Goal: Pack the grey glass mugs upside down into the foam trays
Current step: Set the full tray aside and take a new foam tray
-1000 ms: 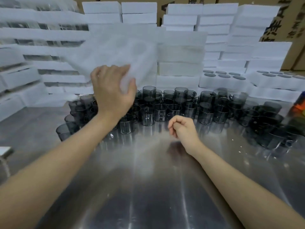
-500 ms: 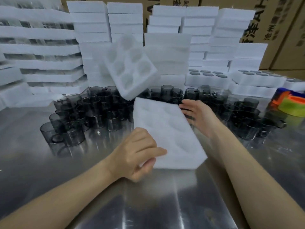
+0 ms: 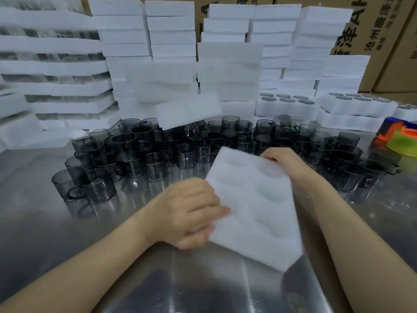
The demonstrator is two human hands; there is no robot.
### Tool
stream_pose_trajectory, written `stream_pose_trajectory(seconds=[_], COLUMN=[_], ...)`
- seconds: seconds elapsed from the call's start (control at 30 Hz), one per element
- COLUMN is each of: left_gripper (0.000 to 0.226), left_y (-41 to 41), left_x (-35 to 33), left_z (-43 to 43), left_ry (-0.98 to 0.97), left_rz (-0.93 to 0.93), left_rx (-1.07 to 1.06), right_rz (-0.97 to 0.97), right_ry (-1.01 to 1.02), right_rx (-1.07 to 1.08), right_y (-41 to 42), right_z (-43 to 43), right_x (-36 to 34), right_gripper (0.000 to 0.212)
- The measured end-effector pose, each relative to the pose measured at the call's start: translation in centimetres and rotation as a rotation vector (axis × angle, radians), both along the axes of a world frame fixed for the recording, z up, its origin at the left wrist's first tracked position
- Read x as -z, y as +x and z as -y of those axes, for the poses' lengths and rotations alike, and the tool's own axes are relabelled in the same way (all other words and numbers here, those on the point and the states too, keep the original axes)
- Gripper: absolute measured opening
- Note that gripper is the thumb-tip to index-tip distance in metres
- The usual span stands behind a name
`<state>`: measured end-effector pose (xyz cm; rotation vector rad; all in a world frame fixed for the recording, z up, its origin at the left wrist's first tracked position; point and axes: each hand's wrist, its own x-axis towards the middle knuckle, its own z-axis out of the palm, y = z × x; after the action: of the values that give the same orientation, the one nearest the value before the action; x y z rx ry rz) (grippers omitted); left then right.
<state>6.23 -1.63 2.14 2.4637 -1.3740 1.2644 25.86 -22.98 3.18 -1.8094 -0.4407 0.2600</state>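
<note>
Grey glass mugs (image 3: 135,154) are crowded on the steel table (image 3: 45,233), just beyond both hands. Foam tray (image 3: 252,199) is held between the hands. Its left edge is gripped by the left hand (image 3: 187,211), fingers laid over the top. Its far right edge is gripped by the right hand (image 3: 282,157), fingers curled. Second tray (image 3: 189,111), blurred, is seen above the mugs beyond the left hand.

Steel tabletop (image 3: 45,233) before me. Grey mugs (image 3: 140,154) crowd its middle, foam tray stacks (image 3: 230,71) behind them, orange-green thing (image 3: 404,141) far right.
</note>
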Motion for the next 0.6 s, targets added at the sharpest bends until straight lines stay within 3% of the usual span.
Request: stream_pose_trajectory(seconds=[0.07,0.17,0.3,0.37,0.43,0.5,0.6], left_gripper=[0.032,0.028,0.031,0.033,0.037,0.047,0.063], left_y=[0.2,0.8,1.5,1.8,2.6,4.1,6.7], left_x=[-0.3,-0.3,0.2,0.0,-0.9,-2.3,-4.6], left_z=[-2.0,-4.8,-5.8,-5.4,-4.5,-4.1,-4.4], left_ry=[-0.053,-0.094,-0.198,-0.312,-0.384,-0.357,-0.245], left_rz=[-0.034,-0.068,-0.137,-0.066,0.030,0.086,-0.020], left_rx=[-0.149,-0.423,-0.651,-0.723,-0.814,-0.920,-1.117], right_rz=[-0.048,-0.200,-0.117,-0.073,-0.027,-0.008,-0.014], right_ry=[-0.074,-0.170,-0.214,-0.185,-0.179,-0.143,-0.091], right_rx=[0.044,-0.032,-0.078,-0.095,-0.119,-0.139,-0.194], right_y=[0.5,0.6,0.4,0.3,0.5,0.6,0.3], right_z=[1.4,2.8,2.9,2.5,2.1,1.8,1.4], right_x=[-0.1,-0.2,-0.1,0.0,0.0,0.1,0.3], right_gripper=[0.038,0.047,0.064,0.061,0.045,0.031,0.025])
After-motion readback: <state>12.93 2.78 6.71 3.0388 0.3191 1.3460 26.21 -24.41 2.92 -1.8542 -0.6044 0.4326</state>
